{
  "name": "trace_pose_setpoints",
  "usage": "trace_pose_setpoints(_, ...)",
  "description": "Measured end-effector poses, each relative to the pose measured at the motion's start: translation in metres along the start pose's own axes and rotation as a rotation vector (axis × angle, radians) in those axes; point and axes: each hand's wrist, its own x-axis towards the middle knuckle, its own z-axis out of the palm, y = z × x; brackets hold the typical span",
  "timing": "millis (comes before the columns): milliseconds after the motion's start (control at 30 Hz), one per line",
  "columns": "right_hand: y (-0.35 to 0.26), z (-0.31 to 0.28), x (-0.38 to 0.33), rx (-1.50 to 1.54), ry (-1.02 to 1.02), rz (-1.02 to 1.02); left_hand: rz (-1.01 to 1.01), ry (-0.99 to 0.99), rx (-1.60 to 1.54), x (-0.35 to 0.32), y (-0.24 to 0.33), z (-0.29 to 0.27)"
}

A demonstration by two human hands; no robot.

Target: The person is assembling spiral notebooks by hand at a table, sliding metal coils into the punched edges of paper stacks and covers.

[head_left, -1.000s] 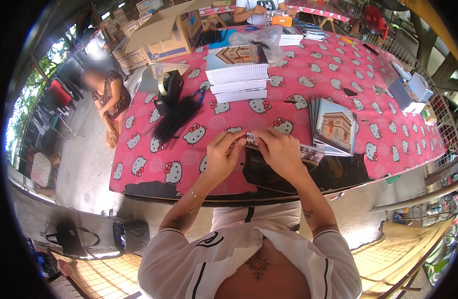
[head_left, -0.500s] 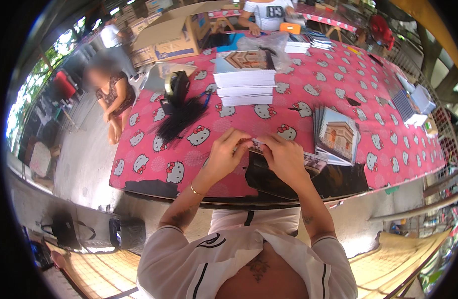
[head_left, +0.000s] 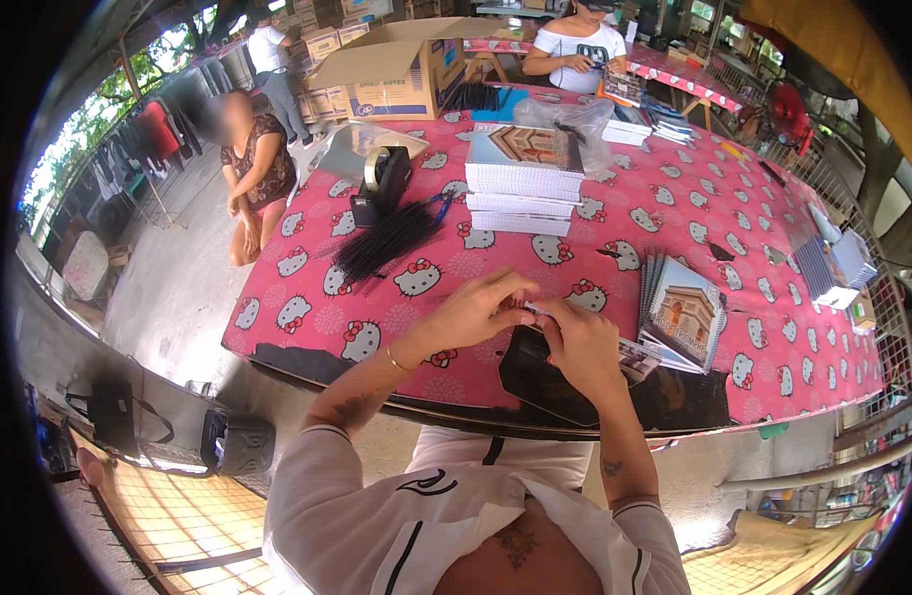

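Observation:
My left hand (head_left: 479, 308) and my right hand (head_left: 577, 341) meet over a notebook (head_left: 635, 359) lying at the near edge of the pink patterned table (head_left: 307, 319). Both pinch its top edge, where the binding sits; the fingers hide the detail. A black patch (head_left: 535, 372) lies under the notebook. A heap of black spiral coils (head_left: 386, 241) lies to the left, beyond my left hand. A fanned stack of notebooks with a building picture (head_left: 684, 315) stands just right of my right hand.
A tall stack of notebooks (head_left: 523, 177) sits mid-table, a black tape dispenser (head_left: 380, 182) to its left, an open cardboard box (head_left: 401, 71) behind. One person sits at the table's left, another works at the far end. Black bags (head_left: 174, 428) lie on the floor.
The view has dipped and moved closer to the table. My hands stay together on the notebook's top edge, fingers shifting slightly.

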Motion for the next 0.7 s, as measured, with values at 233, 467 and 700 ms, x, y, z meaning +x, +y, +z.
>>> trace_pose_setpoints(233, -0.002, -0.007, 0.002, 0.082, -0.081, 0.102, 0.132, -0.025, 0.208, 0.006, 0.001, -0.001)
trace_pose_setpoints(467, 0.011, -0.007, 0.001, 0.089, 0.004, -0.042, 0.137, -0.097, 0.25, 0.009, -0.003, -0.005)
trace_pose_setpoints(700, 0.005, -0.011, -0.014, -0.135, 0.013, 0.081, 0.118, -0.132, 0.532, 0.013, 0.005, 0.003)
